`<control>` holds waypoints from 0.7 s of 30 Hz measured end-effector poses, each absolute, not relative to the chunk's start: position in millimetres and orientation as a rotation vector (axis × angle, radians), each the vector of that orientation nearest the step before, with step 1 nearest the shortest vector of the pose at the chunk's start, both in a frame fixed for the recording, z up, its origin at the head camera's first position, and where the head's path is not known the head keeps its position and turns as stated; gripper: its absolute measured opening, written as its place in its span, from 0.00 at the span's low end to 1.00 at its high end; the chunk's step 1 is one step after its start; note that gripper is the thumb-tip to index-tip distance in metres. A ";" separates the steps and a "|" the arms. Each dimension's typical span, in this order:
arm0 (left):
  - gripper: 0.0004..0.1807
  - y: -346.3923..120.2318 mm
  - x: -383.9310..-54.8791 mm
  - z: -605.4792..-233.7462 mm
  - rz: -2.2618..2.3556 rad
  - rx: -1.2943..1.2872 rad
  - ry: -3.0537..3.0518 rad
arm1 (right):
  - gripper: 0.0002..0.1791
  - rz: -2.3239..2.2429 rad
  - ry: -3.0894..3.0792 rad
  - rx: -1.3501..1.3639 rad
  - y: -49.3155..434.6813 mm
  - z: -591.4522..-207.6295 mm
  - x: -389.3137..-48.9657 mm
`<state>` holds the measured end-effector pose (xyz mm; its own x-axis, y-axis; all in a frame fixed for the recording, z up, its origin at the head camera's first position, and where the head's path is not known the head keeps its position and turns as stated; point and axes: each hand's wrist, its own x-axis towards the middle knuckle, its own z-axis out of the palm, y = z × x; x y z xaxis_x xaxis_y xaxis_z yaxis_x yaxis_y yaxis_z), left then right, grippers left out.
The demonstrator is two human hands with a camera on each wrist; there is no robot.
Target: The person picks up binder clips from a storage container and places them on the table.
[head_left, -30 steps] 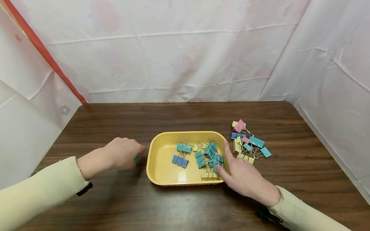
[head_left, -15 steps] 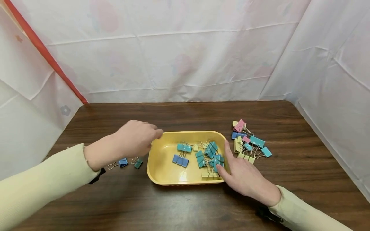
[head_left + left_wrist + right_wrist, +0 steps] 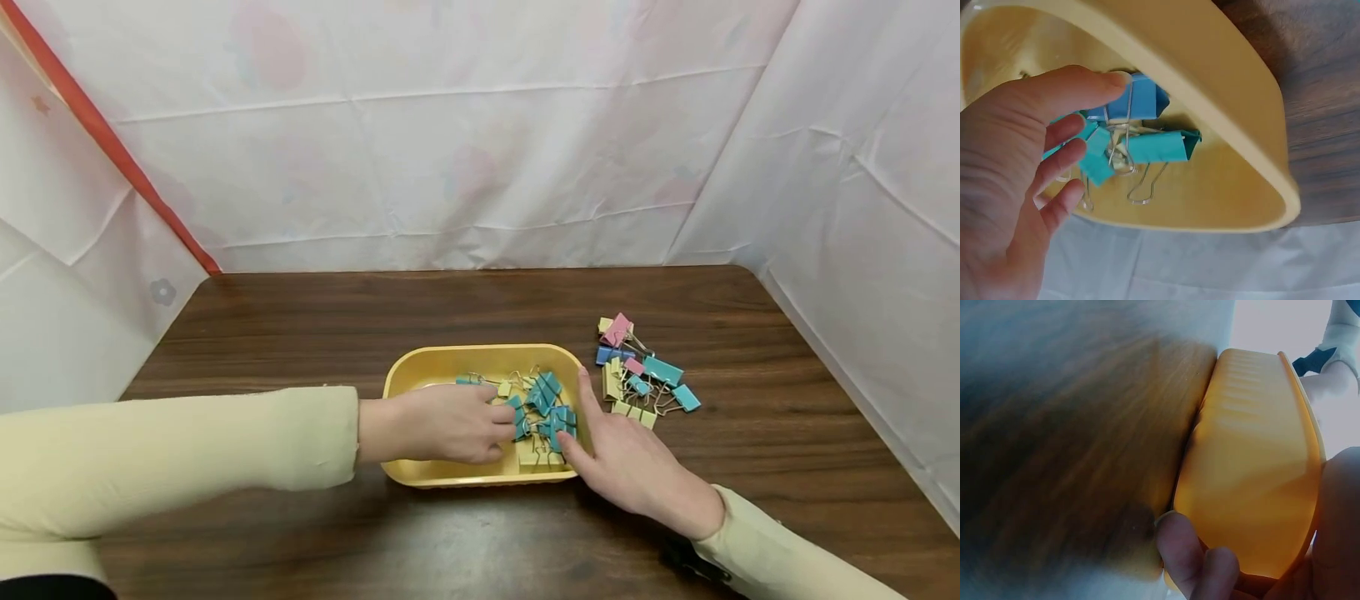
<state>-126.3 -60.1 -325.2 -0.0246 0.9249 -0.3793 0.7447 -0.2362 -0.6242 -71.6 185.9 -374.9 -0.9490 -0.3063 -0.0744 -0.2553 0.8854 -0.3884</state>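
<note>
A yellow plastic tray (image 3: 435, 479) holds several binder clips: teal ones (image 3: 544, 392) crowd its right side, with yellow ones (image 3: 540, 460) below. My left hand (image 3: 457, 423) reaches over the left rim into the tray, fingertips at the teal clips. The left wrist view has its thumb (image 3: 1085, 90) overlapping a blue binder clip (image 3: 1144, 97), with loosely bent fingers beside a teal clip (image 3: 1157, 147). My right hand (image 3: 637, 467) grips the tray's right end, thumb inside the rim. Its curled fingers (image 3: 1182, 547) lie against the outer wall in the right wrist view.
A loose pile of pink, blue, teal and yellow binder clips (image 3: 637, 379) lies on the dark wooden table (image 3: 300, 333), right of the tray. A white curtain (image 3: 420, 167) hangs behind the table. My left sleeve (image 3: 225, 450) crosses the table's left side.
My left hand has moved from the table left of the tray, over the rim and inside. A blue and a green clip seen there are now hidden by the arm. My right hand stays.
</note>
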 end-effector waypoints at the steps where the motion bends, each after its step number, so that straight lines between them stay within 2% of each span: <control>1: 0.06 -58.3 -127.4 -327.9 1.149 -2.013 -1.753 | 0.49 -0.578 2.918 -0.436 185.7 -375.1 -71.7; 8: 0.11 -49.7 -133.8 -338.3 1.273 -2.026 -1.704 | 0.49 -0.567 2.926 -0.438 185.4 -375.1 -72.0; 21: 0.12 -48.2 -139.8 -338.8 1.337 -2.072 -1.777 | 0.49 -0.565 2.916 -0.433 185.2 -374.2 -71.7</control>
<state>-139.8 -48.2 -338.8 -0.0679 0.8398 -0.5387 0.7501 -0.3130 -0.5825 -71.7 185.2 -374.2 -0.9488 -0.3051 -0.0818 -0.2524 0.8881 -0.3841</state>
